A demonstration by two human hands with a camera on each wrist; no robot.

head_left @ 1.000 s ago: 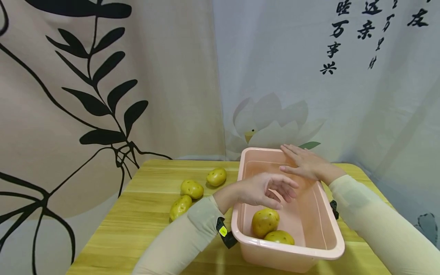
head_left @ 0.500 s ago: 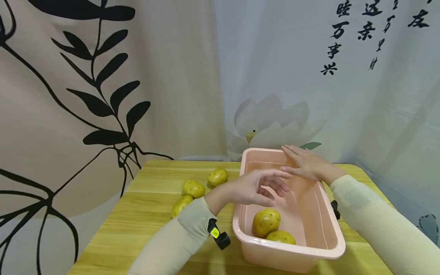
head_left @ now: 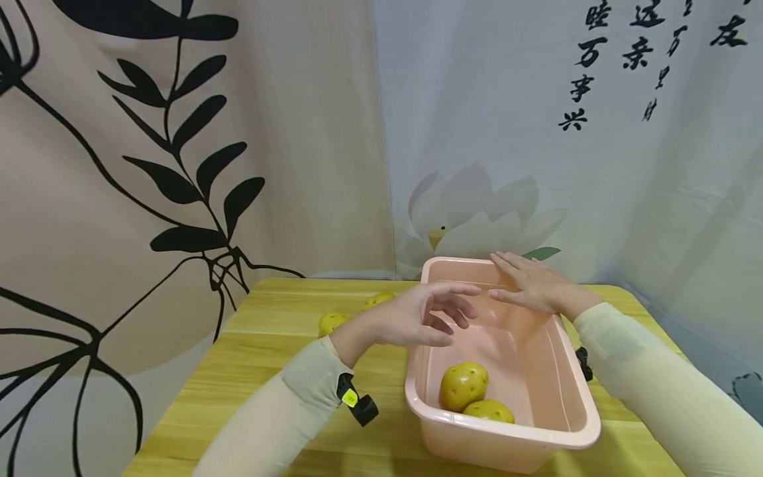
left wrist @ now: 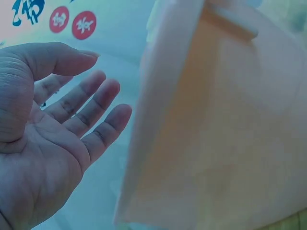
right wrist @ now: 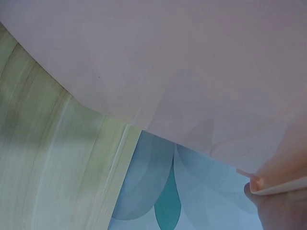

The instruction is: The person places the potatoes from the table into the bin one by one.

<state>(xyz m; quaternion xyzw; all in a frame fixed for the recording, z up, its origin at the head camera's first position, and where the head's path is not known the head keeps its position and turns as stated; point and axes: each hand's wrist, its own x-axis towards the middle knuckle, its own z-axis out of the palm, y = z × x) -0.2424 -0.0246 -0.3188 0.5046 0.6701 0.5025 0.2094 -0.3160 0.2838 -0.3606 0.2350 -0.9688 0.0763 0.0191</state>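
Note:
A pink plastic basin point(head_left: 503, 437) stands on the table, with two yellow-brown potatoes point(head_left: 463, 386) at its near end. Over the basin's left rim is my left hand point(head_left: 420, 317), fingers loosely bent and nothing in them. In the left wrist view, the palm of that left hand point(left wrist: 62, 120) shows beside the basin's wall point(left wrist: 230, 134). My right hand point(head_left: 533, 285) rests on the far right corner of the rim, its fingers straight. Part of that hand point(right wrist: 283, 208) appears at the rim in the right wrist view.
Left of the basin, a potato point(head_left: 332, 323) and another potato point(head_left: 378, 300) lie on the wooden table point(head_left: 256, 371), partly covered by the left forearm. A printed curtain point(head_left: 316, 132) hangs right behind the table's far edge.
My left hand has drawn back leftward from above the middle of the basin toward its left rim. The left arm now hides a third potato on the table. The right hand stays put.

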